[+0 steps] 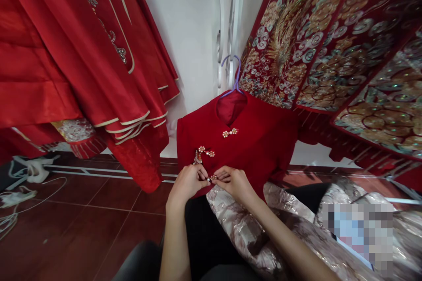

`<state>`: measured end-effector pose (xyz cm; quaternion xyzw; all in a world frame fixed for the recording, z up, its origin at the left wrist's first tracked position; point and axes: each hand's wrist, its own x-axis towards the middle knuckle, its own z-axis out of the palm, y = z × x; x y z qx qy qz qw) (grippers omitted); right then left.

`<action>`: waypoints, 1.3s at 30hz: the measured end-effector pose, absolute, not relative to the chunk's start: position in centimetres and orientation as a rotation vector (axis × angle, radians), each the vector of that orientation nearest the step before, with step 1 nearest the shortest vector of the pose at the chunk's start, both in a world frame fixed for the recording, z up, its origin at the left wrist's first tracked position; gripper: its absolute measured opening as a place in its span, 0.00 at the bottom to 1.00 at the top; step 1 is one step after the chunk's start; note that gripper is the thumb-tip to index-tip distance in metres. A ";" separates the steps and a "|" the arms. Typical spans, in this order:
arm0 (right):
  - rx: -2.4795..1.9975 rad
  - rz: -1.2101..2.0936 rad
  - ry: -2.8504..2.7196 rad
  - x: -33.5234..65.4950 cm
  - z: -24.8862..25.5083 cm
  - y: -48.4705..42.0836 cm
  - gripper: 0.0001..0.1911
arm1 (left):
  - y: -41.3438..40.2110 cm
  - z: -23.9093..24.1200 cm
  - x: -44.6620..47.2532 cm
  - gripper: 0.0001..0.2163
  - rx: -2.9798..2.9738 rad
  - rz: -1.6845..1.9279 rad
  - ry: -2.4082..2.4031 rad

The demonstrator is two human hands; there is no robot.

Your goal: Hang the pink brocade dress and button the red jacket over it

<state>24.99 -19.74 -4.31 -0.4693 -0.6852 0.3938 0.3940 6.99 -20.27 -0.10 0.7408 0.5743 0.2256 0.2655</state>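
Observation:
A red jacket hangs on a purple hanger in front of me, with pearl button clasps down its front. My left hand and my right hand meet at the jacket's lower edge. Both pinch a small pearl clasp between their fingertips. Another pearl clasp with a small tassel sits just above my left hand.
Red embroidered robes hang at the left. Dark red gold-embroidered garments hang at the right. A silvery brocade cloth lies over my lap. White cables lie on the red tiled floor. A white wall stands behind.

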 end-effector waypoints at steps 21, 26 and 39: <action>-1.145 1.126 -1.636 25.9 -4.0 -19.2 0.15 | -20.0 -0.6 6.7 0.12 1.856 0.754 1.428; -0.951 1.638 -1.657 29.1 -1.6 -18.6 0.15 | -18.4 -2.1 6.6 0.17 1.620 1.170 1.469; -0.806 1.802 -1.636 30.5 0.1 -19.0 0.13 | -17.5 -1.9 10.2 0.13 0.768 1.394 1.062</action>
